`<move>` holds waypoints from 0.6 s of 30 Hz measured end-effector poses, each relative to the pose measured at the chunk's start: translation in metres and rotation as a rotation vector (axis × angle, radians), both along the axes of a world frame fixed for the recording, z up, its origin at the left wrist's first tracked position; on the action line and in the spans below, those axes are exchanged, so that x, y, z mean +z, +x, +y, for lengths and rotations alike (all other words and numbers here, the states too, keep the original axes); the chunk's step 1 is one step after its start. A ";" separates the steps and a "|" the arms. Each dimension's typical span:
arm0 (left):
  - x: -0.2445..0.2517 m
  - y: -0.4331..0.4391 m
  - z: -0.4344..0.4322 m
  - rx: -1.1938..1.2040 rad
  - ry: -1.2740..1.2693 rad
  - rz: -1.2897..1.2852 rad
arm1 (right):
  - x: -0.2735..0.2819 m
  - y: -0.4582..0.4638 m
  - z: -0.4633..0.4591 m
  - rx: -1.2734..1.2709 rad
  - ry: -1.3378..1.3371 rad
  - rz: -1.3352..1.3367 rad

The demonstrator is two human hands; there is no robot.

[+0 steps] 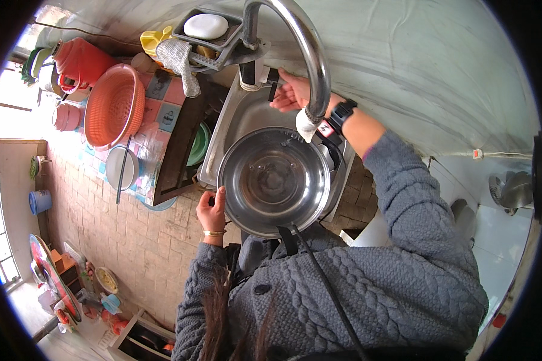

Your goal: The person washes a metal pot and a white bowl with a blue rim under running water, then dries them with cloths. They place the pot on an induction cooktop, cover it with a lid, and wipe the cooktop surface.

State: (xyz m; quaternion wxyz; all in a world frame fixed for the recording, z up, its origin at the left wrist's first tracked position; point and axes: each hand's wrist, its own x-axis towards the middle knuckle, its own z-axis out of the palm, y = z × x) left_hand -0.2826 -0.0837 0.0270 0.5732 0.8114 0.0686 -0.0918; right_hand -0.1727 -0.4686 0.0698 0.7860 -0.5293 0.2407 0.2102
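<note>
A stainless steel pan [275, 180] with black handles rests over the metal sink [241, 106], a little water at its bottom. My left hand [211, 212] grips the black handle on the pan's left side, thumb up at the rim. Above the pan curves a chrome faucet [314, 49], a white cloth-like wrap [306, 125] tied on its spout. My right hand [293, 92] is behind the spout, fingers apart, beside a black tap lever [273, 85]; whether it touches the lever is unclear. I see no stream of water.
Left of the sink, a tiled-pattern table [174, 92] bears an orange plastic basket [115, 106], a white bowl [123, 168] with dark chopsticks across it and a red thermos [81, 61]. A soap dish [207, 29] sits by the faucet, a mesh cloth [178, 61] hanging from it.
</note>
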 end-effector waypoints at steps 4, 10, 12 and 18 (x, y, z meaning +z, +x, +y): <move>-0.002 0.000 0.001 -0.001 -0.014 0.011 | -0.004 -0.063 -0.022 -0.089 -0.434 -0.212; -0.001 0.000 0.001 -0.002 0.015 -0.012 | -0.015 -0.194 -0.004 -0.036 -0.414 0.072; 0.000 -0.001 0.000 0.007 -0.037 0.011 | -0.017 -0.210 0.012 -0.179 -0.268 0.034; -0.005 0.001 0.006 -0.034 -0.003 -0.056 | -0.032 -0.224 0.040 -0.394 -0.306 -0.156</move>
